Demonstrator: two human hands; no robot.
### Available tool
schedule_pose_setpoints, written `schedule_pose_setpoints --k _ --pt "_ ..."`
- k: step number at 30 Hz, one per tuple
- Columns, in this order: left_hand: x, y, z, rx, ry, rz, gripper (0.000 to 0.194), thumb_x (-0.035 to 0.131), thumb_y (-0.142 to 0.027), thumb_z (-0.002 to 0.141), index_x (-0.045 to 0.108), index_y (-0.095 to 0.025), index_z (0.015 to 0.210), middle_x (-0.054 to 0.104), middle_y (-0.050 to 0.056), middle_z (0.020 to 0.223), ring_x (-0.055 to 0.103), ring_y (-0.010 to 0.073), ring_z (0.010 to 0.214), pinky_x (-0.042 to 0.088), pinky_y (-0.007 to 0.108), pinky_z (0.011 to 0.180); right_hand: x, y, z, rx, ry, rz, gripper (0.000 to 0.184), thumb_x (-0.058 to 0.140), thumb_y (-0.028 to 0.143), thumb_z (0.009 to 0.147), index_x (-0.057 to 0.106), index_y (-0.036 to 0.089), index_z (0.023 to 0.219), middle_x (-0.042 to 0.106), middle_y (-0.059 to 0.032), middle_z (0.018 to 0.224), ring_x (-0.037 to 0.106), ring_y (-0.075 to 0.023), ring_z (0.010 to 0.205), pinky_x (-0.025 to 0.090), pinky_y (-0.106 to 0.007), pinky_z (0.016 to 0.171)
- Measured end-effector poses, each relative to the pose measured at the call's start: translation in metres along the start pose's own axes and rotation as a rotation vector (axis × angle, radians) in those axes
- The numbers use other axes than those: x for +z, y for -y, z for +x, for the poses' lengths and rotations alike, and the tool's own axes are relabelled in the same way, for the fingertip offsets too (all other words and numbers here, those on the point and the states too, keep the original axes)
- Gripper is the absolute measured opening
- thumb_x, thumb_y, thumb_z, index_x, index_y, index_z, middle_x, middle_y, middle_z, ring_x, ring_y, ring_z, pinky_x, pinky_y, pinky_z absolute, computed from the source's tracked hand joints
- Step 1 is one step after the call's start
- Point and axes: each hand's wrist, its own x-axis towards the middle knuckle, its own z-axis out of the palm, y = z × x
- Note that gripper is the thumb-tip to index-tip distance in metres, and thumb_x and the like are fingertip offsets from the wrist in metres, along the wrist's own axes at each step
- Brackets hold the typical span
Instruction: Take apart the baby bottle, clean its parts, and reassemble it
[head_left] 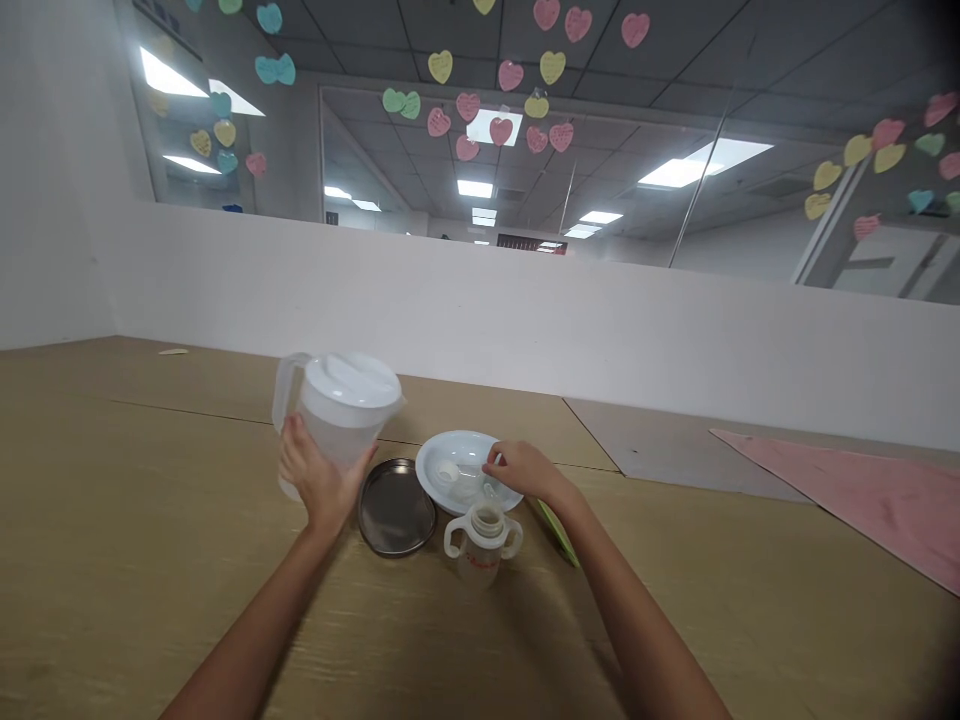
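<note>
My left hand (319, 478) is wrapped round the body of a clear plastic pitcher (336, 405) with a white lid, which stands upright on the wooden table (112, 520). My right hand (521, 468) rests at the right rim of a white plate (450, 452), its fingers pinched on a small clear part that I cannot name. A small white piece lies in the plate. In front of the plate stands an open baby bottle (484, 545) with two handles. A round metal lid (395, 507) lies flat between the pitcher and the bottle.
A thin green strip (559, 533) lies under my right forearm. A pink sheet (862, 500) and a grey mat (652, 445) cover the table's right side. A low white partition wall (525, 310) closes off the far edge.
</note>
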Motion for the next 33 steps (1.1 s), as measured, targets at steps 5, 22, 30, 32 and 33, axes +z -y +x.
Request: schedule_pose_setpoints --k 5,22,30,32,33 --pt "0.004 0.000 -0.007 0.430 -0.037 0.094 0.091 0.061 -0.049 0.070 0.012 -0.014 0.138 0.019 0.021 0.144 0.018 0.0389 0.131 0.011 0.056 0.106 -0.004 -0.003 -0.001 0.013 -0.023 0.036 0.026 0.048 0.035 0.080 0.063 0.017 0.092 0.067 -0.0064 0.091 0.059 -0.0162 0.079 0.037 -0.023 0.063" --pt "0.012 0.009 -0.013 0.618 -0.004 0.155 0.057 0.059 -0.038 0.074 0.043 -0.019 0.125 0.030 0.020 0.140 0.015 0.0339 0.133 0.009 0.059 0.102 -0.005 -0.008 -0.001 0.032 -0.016 0.053 0.025 0.049 0.034 0.080 0.063 0.017 0.091 0.066 -0.0068 0.092 0.058 -0.0159 0.080 0.037 -0.022 0.063" --pt "0.007 -0.004 -0.012 0.371 0.025 0.103 0.083 0.057 -0.052 0.072 0.025 -0.009 0.135 0.024 0.024 0.141 0.017 0.0388 0.131 0.011 0.059 0.103 -0.005 -0.009 -0.001 0.024 -0.007 0.059 0.025 0.049 0.034 0.080 0.063 0.017 0.091 0.066 -0.0060 0.091 0.059 -0.0158 0.079 0.038 -0.022 0.064" --pt "0.004 -0.007 -0.009 0.255 0.009 0.080 0.091 0.057 -0.054 0.071 0.017 -0.006 0.137 0.021 0.024 0.142 0.019 0.0419 0.129 0.014 0.059 0.103 -0.006 -0.009 -0.002 0.031 -0.003 0.069 0.024 0.049 0.033 0.080 0.063 0.017 0.092 0.066 -0.0061 0.092 0.059 -0.0157 0.079 0.038 -0.022 0.064" --pt "0.004 -0.007 -0.008 0.193 0.002 0.063 0.095 0.057 -0.055 0.070 0.013 -0.005 0.138 0.020 0.024 0.142 0.020 0.0432 0.128 0.016 0.059 0.103 -0.007 -0.008 -0.002 0.035 -0.001 0.072 0.024 0.049 0.032 0.080 0.063 0.017 0.092 0.066 -0.0062 0.092 0.059 -0.0156 0.079 0.038 -0.022 0.065"
